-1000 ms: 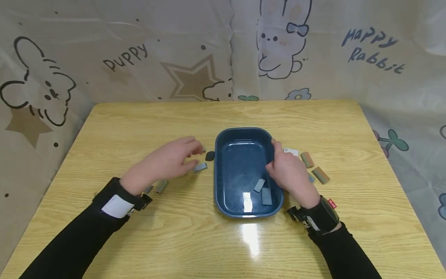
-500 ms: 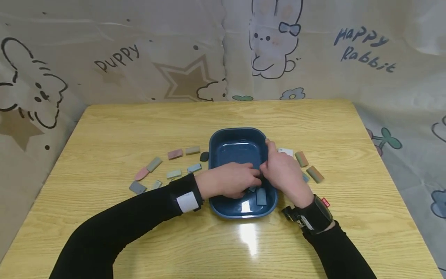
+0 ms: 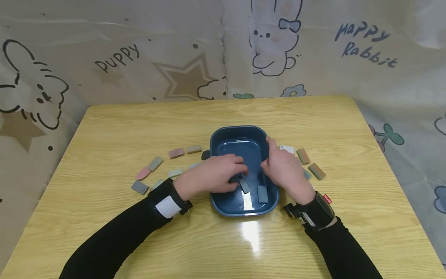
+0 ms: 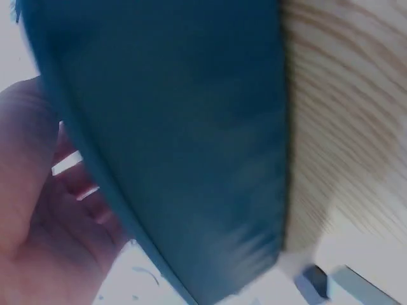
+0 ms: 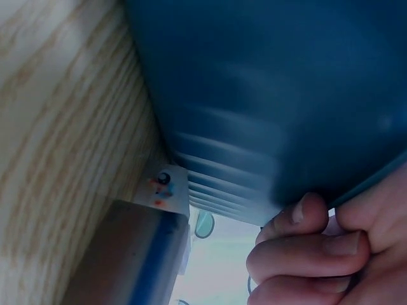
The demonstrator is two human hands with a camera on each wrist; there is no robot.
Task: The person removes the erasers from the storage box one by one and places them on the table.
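A deep blue tray (image 3: 223, 211) stands on the table. My right hand (image 3: 289, 174) grips its right rim; in the right wrist view, curled fingers (image 5: 305, 254) lie outside the wall. My left hand (image 3: 216, 174) reaches over the left rim into the tray, fingers loosely bent and apart. Beside its thumb lies a small light grey eraser (image 3: 245, 186); I see no firm hold on it. A larger grey-blue eraser (image 3: 263, 194) lies flat near the tray's right wall. The left wrist view shows the tray's outer wall (image 4: 184, 140) with the hand behind its rim.
Left of the tray lie several erasers, among them a pink one (image 3: 176, 153), a slanted pink one (image 3: 143, 173) and a grey one (image 3: 140, 187). A black one (image 3: 205, 155) sits by the tray. On the right are a white eraser (image 3: 287, 149) and two-tone ones (image 3: 316, 171).
My left hand went from the table left of the tray into it, then drew back left. The small grey eraser in the tray has shifted left and turned. My right hand stays on the rim.
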